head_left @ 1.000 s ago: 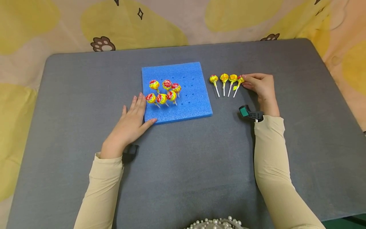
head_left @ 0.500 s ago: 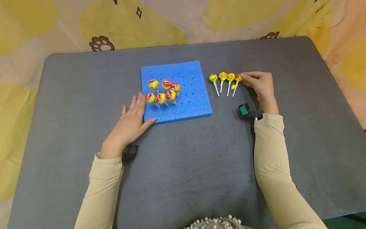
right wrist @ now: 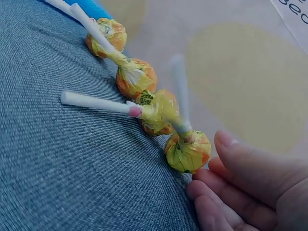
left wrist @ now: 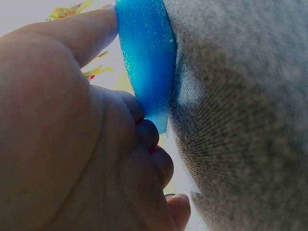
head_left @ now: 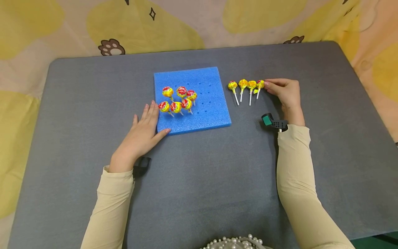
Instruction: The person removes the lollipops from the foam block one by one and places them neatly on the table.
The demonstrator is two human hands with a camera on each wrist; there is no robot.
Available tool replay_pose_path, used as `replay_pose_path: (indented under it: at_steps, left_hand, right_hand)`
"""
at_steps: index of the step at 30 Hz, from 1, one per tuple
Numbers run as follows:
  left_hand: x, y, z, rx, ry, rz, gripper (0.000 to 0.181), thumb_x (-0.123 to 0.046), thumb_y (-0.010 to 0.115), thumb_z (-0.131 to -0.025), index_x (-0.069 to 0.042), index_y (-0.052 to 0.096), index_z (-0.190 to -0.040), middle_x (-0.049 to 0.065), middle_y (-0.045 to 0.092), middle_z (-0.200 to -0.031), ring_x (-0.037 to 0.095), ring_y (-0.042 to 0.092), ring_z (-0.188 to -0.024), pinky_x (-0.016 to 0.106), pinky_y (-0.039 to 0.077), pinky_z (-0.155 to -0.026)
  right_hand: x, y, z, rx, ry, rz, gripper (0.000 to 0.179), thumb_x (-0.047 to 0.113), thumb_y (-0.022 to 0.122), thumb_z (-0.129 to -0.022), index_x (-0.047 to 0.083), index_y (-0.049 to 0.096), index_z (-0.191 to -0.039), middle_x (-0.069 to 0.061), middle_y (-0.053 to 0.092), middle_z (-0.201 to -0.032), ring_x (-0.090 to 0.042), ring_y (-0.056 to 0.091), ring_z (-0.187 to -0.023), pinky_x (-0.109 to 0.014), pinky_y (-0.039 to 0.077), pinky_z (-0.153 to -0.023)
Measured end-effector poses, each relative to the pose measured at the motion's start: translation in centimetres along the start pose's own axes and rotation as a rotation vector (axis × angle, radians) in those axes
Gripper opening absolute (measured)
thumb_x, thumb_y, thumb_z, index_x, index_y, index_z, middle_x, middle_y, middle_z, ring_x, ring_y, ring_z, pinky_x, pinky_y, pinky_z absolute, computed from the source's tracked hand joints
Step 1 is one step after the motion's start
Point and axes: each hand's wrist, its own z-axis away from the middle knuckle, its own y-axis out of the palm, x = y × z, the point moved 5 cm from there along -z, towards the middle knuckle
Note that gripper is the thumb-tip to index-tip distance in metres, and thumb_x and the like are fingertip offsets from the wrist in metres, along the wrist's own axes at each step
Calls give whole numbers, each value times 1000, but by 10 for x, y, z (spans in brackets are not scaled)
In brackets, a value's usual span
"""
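My left hand [head_left: 138, 138] rests along the left edge of a blue foam board [head_left: 214, 119], fingers straight, thumb spread at its near corner. The left wrist view shows the thumb against the foam edge [left wrist: 147, 53]. Several wrapped lollipops [head_left: 176, 107] stand in the board's left half. To its right, my right hand [head_left: 284, 95] pinches the head of the rightmost lollipop [head_left: 260, 84] in a row. In the right wrist view, this lollipop [right wrist: 187, 153] has its blurred stick tilted up, with thumb and fingertips at its head. The neighbouring lollipops [head_left: 243, 84] lie on the table.
Small holes dot the right half of the board. The grey table [head_left: 199, 180] extends around it, with a yellow patterned cloth [head_left: 174, 24] behind its far edge. A black wrist device [head_left: 273, 122] sits beside the right wrist. Pearl beads [head_left: 233, 241] show at the bottom edge.
The rightmost lollipop's stick has lifted and looks shorter in the head view. My right hand has shifted only slightly. My left hand keeps its place on the board.
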Motion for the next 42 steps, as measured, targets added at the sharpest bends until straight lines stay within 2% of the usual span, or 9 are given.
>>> replay_pose_path:
  at_steps: [3, 6, 9, 13, 15, 22, 27, 34, 42]
  left_hand:
    - [-1, 0, 0, -1, 2, -2, 86, -48, 45, -96, 0, -2, -149, 14, -7, -156, 27, -11, -142, 60, -2, -109]
    - [-1, -1, 0, -1, 3, -2, 86, -48, 45, -96, 0, -2, -149, 14, -7, -156, 27, -11, -142, 59, -2, -109]
    - [-1, -1, 0, 0, 3, -3, 86, -48, 45, -96, 0, -3, -149, 14, -7, -156, 27, -11, -142, 60, -2, -109]
    - [-1, -1, 1, 2, 0, -3, 86, -48, 44, -96, 0, -3, -149, 14, -8, -156, 27, -12, -142, 60, -2, -109]
    - [-1, -2, 1, 1, -1, -1, 86, -48, 44, -96, 0, -3, -149, 14, -8, -156, 27, -12, -142, 60, -2, -108]
    - [0, -2, 3, 1, 17, 12, 85, -48, 43, -97, 0, -3, -149, 13, -9, -156, 27, -12, -142, 60, -3, -108]
    - [-1, -2, 2, 0, 13, 7, 85, -48, 43, -97, 0, -3, -149, 14, -8, -156, 27, -12, -142, 60, -3, -108]
    - [-1, -1, 1, -4, 5, 2, 86, -47, 46, -96, 1, -2, -149, 14, -7, -156, 28, -11, -142, 60, -2, -108]
    - [-1, -1, 2, -4, 11, 4, 85, -47, 44, -96, 1, -2, -149, 15, -7, -156, 28, -11, -142, 60, -2, -108]
  right_hand:
    - [-1, -2, 0, -10, 3, -37, 9, 4, 78, -74, 5, 77, -83, 2, 68, -73, -8, 65, -65, -15, 51, -61]
    - [-1, -1, -1, -28, -12, -22, 6, 6, 78, -76, 6, 77, -82, 4, 68, -72, -7, 65, -64, -15, 51, -60]
    - [1, 2, -1, -47, -53, 73, 10, 11, 77, -78, 6, 77, -87, 8, 67, -71, -5, 63, -65, -14, 50, -62]
    - [3, 6, -1, -47, -85, 208, 23, 14, 79, -77, 3, 75, -97, 12, 66, -76, -6, 58, -74, -15, 46, -66]
    - [3, 7, -2, -28, -93, 233, 27, 13, 79, -76, 1, 74, -100, 11, 66, -77, -8, 57, -78, -17, 44, -67]
    - [5, 10, -2, 55, -141, 225, 25, 5, 79, -75, -2, 73, -98, 11, 67, -77, -7, 60, -76, -18, 44, -65]
    - [5, 10, 0, 80, -163, 243, 29, -1, 78, -74, -8, 68, -101, 10, 66, -77, -4, 61, -71, -16, 45, -63]
    - [3, 10, -1, 122, -138, 254, 38, -5, 76, -74, -10, 64, -109, 9, 65, -82, -4, 62, -75, -14, 48, -67]
    - [3, 9, -1, 123, -140, 231, 36, -2, 76, -75, -10, 64, -108, 8, 66, -82, -4, 62, -74, -15, 47, -67]
